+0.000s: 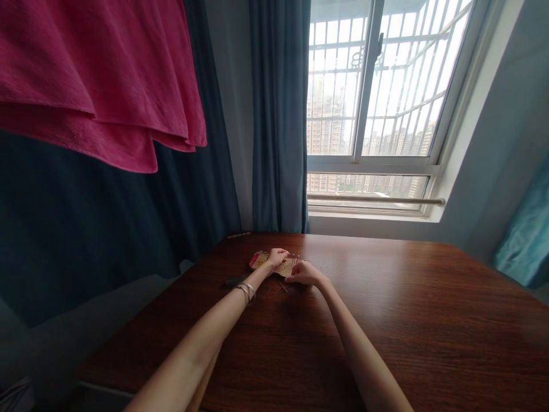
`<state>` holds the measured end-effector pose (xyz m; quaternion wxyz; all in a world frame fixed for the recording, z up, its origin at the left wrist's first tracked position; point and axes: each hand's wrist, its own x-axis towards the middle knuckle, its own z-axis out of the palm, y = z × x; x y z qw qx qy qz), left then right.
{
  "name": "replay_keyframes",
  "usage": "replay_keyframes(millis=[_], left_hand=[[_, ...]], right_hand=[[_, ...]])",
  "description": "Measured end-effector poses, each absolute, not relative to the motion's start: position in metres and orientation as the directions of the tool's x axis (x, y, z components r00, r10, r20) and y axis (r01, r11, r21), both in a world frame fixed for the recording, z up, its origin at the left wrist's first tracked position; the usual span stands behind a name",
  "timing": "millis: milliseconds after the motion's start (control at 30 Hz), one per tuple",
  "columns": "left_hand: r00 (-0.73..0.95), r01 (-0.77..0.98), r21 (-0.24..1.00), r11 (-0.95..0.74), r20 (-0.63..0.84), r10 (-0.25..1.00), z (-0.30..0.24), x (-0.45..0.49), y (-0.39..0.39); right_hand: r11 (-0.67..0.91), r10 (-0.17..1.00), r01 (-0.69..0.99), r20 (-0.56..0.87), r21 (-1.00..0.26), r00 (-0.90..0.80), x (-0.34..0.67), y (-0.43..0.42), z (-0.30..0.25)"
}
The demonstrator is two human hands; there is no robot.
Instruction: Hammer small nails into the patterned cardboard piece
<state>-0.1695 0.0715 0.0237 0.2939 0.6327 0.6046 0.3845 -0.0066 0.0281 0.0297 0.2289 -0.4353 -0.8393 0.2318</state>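
Note:
A long, rounded, insole-shaped piece (258,260) lies on the table, red and yellow at its left end and tan with dark dots further right. My left hand (278,257) rests over its middle, fingers drawn together and partly hidden. At its right end is my right hand (303,273), with curled fingertips pressed together by the near edge. Whatever sits between those fingertips is too small to make out. Several thin sticks or nails (281,288) are scattered on the tabletop just in front. Small thin pieces (295,257) show between the two hands.
The brown wooden table (407,309) reaches back to the wall below a barred window (369,103). A dark flat object (235,281) lies left of my hands. At the back left corner is a small pale strip (239,234). A pink towel (98,74) hangs upper left before dark curtains (278,114).

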Motion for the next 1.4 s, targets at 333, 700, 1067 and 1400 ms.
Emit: replay_keyframes(millis=[333, 700, 1067, 1400], left_hand=[[0.524, 0.782, 0.514, -0.353, -0.235, 0.818, 0.066, -0.222, 0.009], [0.544, 0.794, 0.436, -0.423, -0.201, 0.814, 0.049, -0.228, -0.008], [0.22, 0.775, 0.529, -0.346, 0.288, 0.932, 0.03, -0.199, 0.055], [0.129, 0.672, 0.705, -0.227, 0.19, 0.973, 0.001, -0.164, 0.086]], right_hand=[[0.274, 0.959, 0.643, 0.253, -0.715, -0.128, 0.009, 0.046, 0.018], [0.276, 0.957, 0.597, 0.276, -0.753, -0.094, -0.016, 0.051, 0.001], [0.216, 0.958, 0.634, 0.286, -0.743, 0.009, -0.02, 0.046, -0.004], [0.205, 0.951, 0.581, 0.3, -0.787, 0.07, -0.017, 0.058, -0.014]])
